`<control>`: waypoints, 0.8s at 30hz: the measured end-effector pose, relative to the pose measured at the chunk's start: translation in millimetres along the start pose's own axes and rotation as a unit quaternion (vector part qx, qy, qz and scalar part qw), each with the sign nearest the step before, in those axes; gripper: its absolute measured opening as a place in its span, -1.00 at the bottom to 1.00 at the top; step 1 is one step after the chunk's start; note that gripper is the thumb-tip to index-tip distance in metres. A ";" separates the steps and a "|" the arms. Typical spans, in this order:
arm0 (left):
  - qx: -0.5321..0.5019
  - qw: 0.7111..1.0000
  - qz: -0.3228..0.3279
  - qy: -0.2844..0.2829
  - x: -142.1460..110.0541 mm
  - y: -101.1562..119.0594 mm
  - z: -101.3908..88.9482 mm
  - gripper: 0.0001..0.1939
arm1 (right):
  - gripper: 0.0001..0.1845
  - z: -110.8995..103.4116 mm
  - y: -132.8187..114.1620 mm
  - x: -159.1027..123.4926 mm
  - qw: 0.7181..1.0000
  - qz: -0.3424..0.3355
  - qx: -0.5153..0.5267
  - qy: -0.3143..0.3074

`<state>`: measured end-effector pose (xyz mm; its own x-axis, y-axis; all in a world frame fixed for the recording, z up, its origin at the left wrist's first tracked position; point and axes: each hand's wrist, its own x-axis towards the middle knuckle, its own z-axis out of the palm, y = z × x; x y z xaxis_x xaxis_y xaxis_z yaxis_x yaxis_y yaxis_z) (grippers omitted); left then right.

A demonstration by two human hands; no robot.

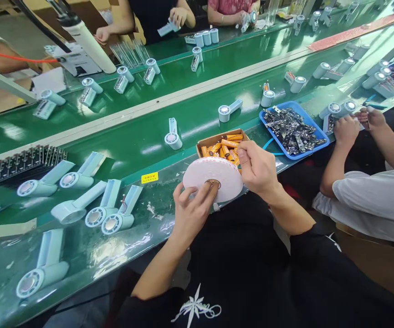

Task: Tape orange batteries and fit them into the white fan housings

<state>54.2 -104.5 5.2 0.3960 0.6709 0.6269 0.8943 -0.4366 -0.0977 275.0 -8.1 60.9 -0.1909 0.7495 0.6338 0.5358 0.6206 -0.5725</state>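
Note:
A wide white roll of tape (203, 175) with red print along its rim is tilted towards me, above the bench edge. My left hand (193, 205) grips it from below, with fingers hooked into the brown core. At the roll's right edge is my right hand (260, 171), its fingers closed in a pinch; what is between them is hidden. Behind the roll stands a cardboard box (202, 148) of orange wrapped battery cells (229, 143), partly covered by the roll and my right hand.
Light-blue fan housings (120, 221) lie at left and on the green conveyor belt (142, 136). A blue tray (290, 157) of circuit boards sits right of the box. A co-worker's hands (357, 123) work at right; other people sit across the line. A black rack (19, 166) stands far left.

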 end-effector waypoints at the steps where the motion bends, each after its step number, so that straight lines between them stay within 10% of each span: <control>1: 0.003 1.000 0.007 0.001 2.0 -0.8 -2.2 -0.54 | -0.66 -3.0 2.2 -2.9 0.999 0.009 0.039 -0.004; 6: 0.025 0.999 0.026 0.013 13.1 -10.2 -15.5 -0.48 | -0.52 -24.1 23.6 -21.5 0.955 0.073 0.234 -0.167; 13: 0.029 0.995 0.097 0.021 29.3 -23.6 -28.1 -0.40 | -0.67 -62.9 28.1 -5.3 0.925 0.113 0.161 -0.324; 16: -0.009 0.999 0.038 0.008 25.0 -17.2 -26.2 -0.31 | -0.68 -50.5 20.9 -11.0 0.909 0.202 0.272 -0.242; 21: -0.020 0.994 -0.104 0.013 6.7 18.0 -11.4 -0.30 | -0.49 4.2 11.5 -51.0 0.837 0.320 0.437 0.074; 24: -0.024 0.992 -0.120 0.002 -1.8 28.5 -7.9 -0.31 | -0.42 3.9 12.4 -54.5 0.839 0.334 0.426 0.057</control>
<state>77.4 -122.9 7.3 0.1714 0.7567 0.6309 0.9518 -0.2924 0.0921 288.9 -40.4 17.2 0.0234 0.9989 0.0403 -0.2993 0.0455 -0.9531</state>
